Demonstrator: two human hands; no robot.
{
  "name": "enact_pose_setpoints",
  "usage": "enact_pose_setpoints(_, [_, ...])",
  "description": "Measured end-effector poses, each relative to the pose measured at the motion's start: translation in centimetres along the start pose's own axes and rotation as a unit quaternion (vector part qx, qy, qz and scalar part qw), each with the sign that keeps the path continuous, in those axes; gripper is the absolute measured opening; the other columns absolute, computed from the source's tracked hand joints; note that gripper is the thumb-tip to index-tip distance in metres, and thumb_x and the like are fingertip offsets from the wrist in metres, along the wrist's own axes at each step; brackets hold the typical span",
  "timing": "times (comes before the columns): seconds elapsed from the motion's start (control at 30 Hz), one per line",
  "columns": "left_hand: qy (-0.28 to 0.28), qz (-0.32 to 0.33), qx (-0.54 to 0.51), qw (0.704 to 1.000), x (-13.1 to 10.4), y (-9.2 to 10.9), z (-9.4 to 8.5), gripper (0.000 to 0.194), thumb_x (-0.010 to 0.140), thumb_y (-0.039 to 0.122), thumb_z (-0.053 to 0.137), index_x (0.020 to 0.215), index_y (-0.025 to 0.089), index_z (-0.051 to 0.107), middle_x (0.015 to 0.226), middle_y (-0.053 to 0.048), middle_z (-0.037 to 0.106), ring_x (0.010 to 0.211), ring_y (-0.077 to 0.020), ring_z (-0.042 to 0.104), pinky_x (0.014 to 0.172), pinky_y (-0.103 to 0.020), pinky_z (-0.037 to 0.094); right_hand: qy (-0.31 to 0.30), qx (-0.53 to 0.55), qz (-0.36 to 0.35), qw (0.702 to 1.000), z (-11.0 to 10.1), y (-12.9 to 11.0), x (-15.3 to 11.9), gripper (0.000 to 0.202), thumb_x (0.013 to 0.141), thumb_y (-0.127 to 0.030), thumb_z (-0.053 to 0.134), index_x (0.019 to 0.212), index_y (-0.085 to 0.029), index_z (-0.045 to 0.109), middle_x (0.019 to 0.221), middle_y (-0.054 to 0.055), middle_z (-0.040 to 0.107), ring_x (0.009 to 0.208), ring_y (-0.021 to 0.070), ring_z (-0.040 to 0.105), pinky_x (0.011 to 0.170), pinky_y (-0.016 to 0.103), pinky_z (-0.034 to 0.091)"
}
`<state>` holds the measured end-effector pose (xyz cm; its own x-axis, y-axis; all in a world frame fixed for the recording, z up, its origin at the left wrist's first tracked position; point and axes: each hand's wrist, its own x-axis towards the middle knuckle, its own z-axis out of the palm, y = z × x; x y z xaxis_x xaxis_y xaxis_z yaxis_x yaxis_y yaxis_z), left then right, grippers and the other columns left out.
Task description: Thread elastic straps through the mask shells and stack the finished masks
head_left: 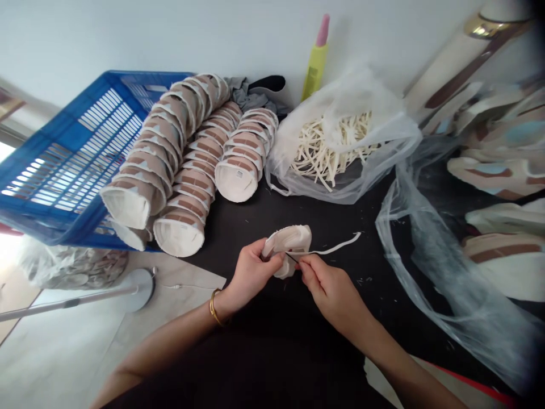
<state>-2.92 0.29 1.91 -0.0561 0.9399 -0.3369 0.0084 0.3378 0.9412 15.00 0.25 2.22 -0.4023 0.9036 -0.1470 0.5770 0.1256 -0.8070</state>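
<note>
Above the black table, my left hand (254,268) grips a cream shoe upper (298,234) by its left edge, thumb on top. From the upper's right side a narrow white strip (340,245) sticks out towards the right, its end loose. My right hand (326,284) is closed in a pinch on a thin dark tool (292,258), perhaps a hook, whose tip meets the upper near my left thumb. How far the tool enters the upper is hidden.
Nested shoe uppers (179,233) stand in several rows beside a blue basket (80,128). Behind my hands lies a clear plastic bag (383,133) of cream strips (327,147). A yellow bottle (314,71) stands by the wall. More uppers (506,255) and plastic sheeting (451,267) fill the right side.
</note>
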Motion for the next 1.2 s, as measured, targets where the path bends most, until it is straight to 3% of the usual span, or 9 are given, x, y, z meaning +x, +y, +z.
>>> enact_pose_setpoints(0.17, [0.009,0.017,0.038,0.999,-0.1,-0.2,0.0,0.019,0.080,0.031,0.068,0.079,0.013,0.065,0.067,0.003,0.052,0.061,-0.0093,0.043,0.057,-0.021,0.036,-0.001,0.016,0.010,1.000,-0.1,-0.1,0.0,0.025,0.101,-0.032,0.037,0.087,-0.022,0.055,0.066,-0.002,0.058,0.057,0.0137,0.055,0.057,0.027,0.037])
enact_pose_setpoints(0.4, [-0.027,0.208,0.261,0.942,0.2,0.0,-0.4,0.023,0.094,0.027,0.054,0.075,0.016,0.062,0.065,0.002,0.055,0.061,-0.0096,0.048,0.060,-0.022,0.039,-0.016,0.192,0.084,0.978,0.1,-0.4,0.4,0.021,0.097,-0.035,0.044,0.088,-0.020,0.057,0.065,-0.003,0.054,0.055,0.0112,0.049,0.053,0.025,0.036])
enact_pose_setpoints(0.53, [-0.060,0.324,0.386,0.862,0.7,-0.2,-0.8,0.021,0.098,0.021,0.047,0.098,0.016,0.067,0.078,-0.003,0.067,0.069,-0.0135,0.060,0.066,-0.024,0.047,-0.071,0.460,0.220,0.857,1.0,-0.5,0.5,0.033,0.088,-0.053,0.059,0.087,-0.021,0.052,0.058,-0.010,0.037,0.041,0.0040,0.022,0.038,0.018,0.016])
enact_pose_setpoints(0.67, [-0.063,0.455,0.453,0.764,1.0,-0.4,-1.1,0.023,0.097,0.017,0.045,0.113,0.015,0.062,0.078,-0.004,0.068,0.069,-0.0144,0.063,0.064,-0.024,0.051,-0.085,0.608,0.274,0.740,1.7,-1.0,0.1,0.043,0.073,-0.052,0.078,0.081,-0.020,0.050,0.054,-0.013,0.030,0.042,0.0011,0.012,0.036,0.014,0.009])
enact_pose_setpoints(0.8, [-0.071,0.516,0.442,0.730,1.2,0.0,-1.3,0.025,0.096,0.012,0.044,0.118,0.014,0.057,0.076,-0.003,0.067,0.067,-0.0136,0.063,0.062,-0.022,0.052,-0.079,0.682,0.288,0.668,2.5,-1.4,-0.5,0.045,0.068,-0.047,0.082,0.076,-0.021,0.047,0.054,-0.013,0.028,0.043,0.0013,0.007,0.034,0.014,0.008])
enact_pose_setpoints(0.87, [-0.074,0.528,0.427,0.730,1.1,0.2,-1.5,0.028,0.095,0.011,0.045,0.121,0.013,0.055,0.077,-0.003,0.067,0.069,-0.0145,0.064,0.063,-0.023,0.054,-0.072,0.661,0.271,0.696,2.7,-1.5,-0.6,0.044,0.071,-0.051,0.079,0.076,-0.021,0.047,0.055,-0.013,0.027,0.042,0.0019,0.009,0.034,0.015,0.009])
enact_pose_setpoints(1.03, [-0.091,0.518,0.414,0.743,0.7,-0.1,-2.0,0.037,0.093,0.010,0.046,0.130,0.014,0.050,0.082,-0.004,0.068,0.070,-0.0156,0.066,0.062,-0.024,0.055,0.020,0.381,0.154,0.911,2.0,-1.7,-0.8,0.029,0.086,-0.048,0.064,0.087,-0.020,0.058,0.063,-0.003,0.050,0.049,0.0085,0.041,0.041,0.020,0.028])
enact_pose_setpoints(1.1, [-0.080,0.514,0.402,0.754,0.5,-0.5,-1.9,0.038,0.093,0.009,0.045,0.130,0.016,0.050,0.082,-0.004,0.068,0.069,-0.0150,0.065,0.061,-0.024,0.055,0.025,0.368,0.159,0.916,1.7,-1.9,-0.8,0.027,0.086,-0.048,0.063,0.088,-0.021,0.058,0.063,-0.003,0.049,0.049,0.0091,0.041,0.041,0.021,0.028])
enact_pose_setpoints(1.2, [-0.054,0.516,0.368,0.772,0.4,-0.9,-1.5,0.036,0.092,0.009,0.047,0.127,0.016,0.052,0.079,-0.003,0.067,0.067,-0.0141,0.064,0.060,-0.023,0.054,-0.067,0.526,0.243,0.812,1.5,-2.0,-0.6,0.036,0.081,-0.054,0.067,0.082,-0.022,0.051,0.056,-0.010,0.032,0.042,0.0041,0.017,0.036,0.018,0.014])
